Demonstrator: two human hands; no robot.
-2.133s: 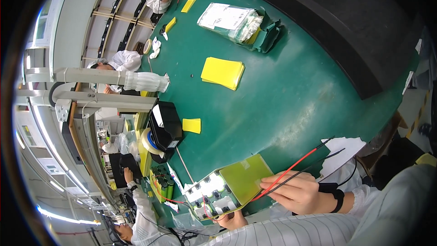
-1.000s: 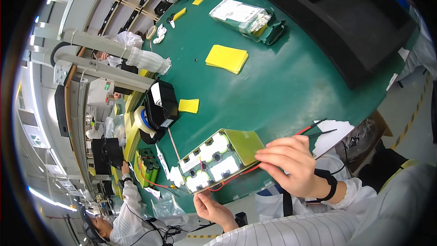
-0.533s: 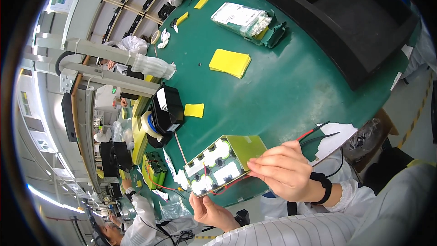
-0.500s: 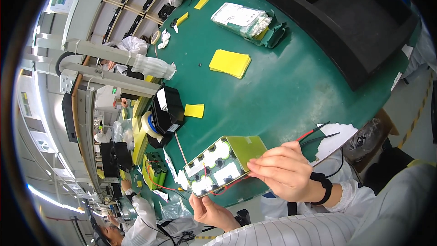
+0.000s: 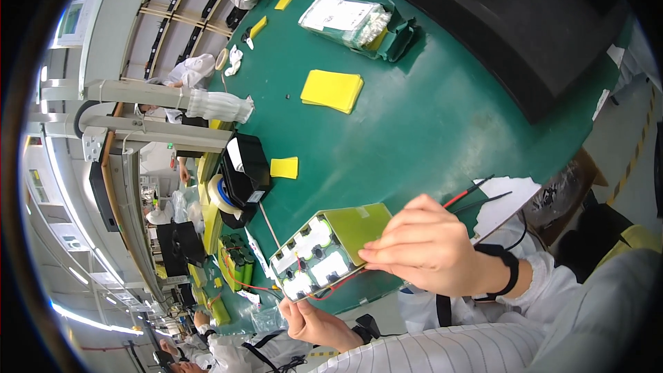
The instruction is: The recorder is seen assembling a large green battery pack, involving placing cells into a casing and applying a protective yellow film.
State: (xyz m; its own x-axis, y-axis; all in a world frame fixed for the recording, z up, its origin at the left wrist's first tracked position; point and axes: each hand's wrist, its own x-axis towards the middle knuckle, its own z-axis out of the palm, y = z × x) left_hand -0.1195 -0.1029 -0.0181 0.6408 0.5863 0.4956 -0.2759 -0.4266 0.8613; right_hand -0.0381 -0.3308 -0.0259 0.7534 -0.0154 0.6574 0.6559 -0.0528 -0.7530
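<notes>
A battery pack point(image 5: 311, 252) with white-covered cell ends is tilted at the near edge of the table. A yellow-green insulating board point(image 5: 359, 224) covers its upper side. My right hand point(image 5: 431, 245) pinches the right-hand edge of that board between thumb and fingers. My left hand point(image 5: 318, 321) grips the pack's lower near corner between thumb and fingertips. A thin red wire runs along the pack's near side. Red and black leads point(image 5: 459, 198) stick out beyond my right hand, over a torn white sheet. The pack's underside is hidden.
A tape dispenser point(image 5: 245, 173) stands left on the green table point(image 5: 407, 145). Yellow sheets point(image 5: 331, 90) are stacked farther back, near a torn green-and-white package point(image 5: 345, 22). A large black tray point(image 5: 469, 34) fills the far right. Another battery pack point(image 5: 238, 259) lies left; co-workers sit along that side.
The whole view has shifted slightly. My right hand has moved a little left along with the board, keeping its pinch. My left hand still grips the pack's corner.
</notes>
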